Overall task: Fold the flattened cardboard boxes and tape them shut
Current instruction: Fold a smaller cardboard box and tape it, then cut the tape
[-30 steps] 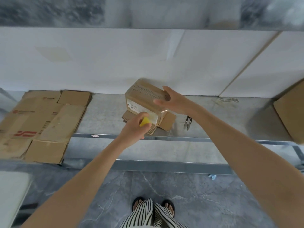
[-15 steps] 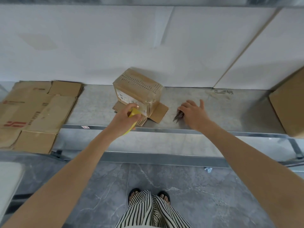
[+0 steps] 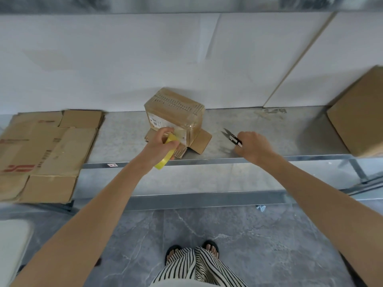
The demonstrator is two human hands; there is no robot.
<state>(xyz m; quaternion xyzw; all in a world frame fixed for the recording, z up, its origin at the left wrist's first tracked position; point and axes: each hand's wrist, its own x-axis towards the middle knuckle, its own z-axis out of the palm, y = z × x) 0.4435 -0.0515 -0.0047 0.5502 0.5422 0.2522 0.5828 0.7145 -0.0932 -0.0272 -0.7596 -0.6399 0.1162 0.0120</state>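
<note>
Left hand (image 3: 160, 145) is gripping yellow tape roll (image 3: 165, 157) against folded box (image 3: 174, 116) at shelf (image 3: 259, 146) ctr; right hand (image 3: 253, 147) is pinching snips (image 3: 232, 137) right of box.

- I have a single view, worn on the person's head; no second view shares the scene.
- It looks forward and steeply down onto a metal shelf (image 3: 259, 139) against a white wall (image 3: 124, 69).
- Wide-angle: the wall panel lines lean outward at the edges.
- It sits at arm's length from the shelf; both forearms enter from the bottom corners.
- The lower frame takes in the floor (image 3: 259, 235) and the person's feet (image 3: 211, 248) directly beneath.
</note>
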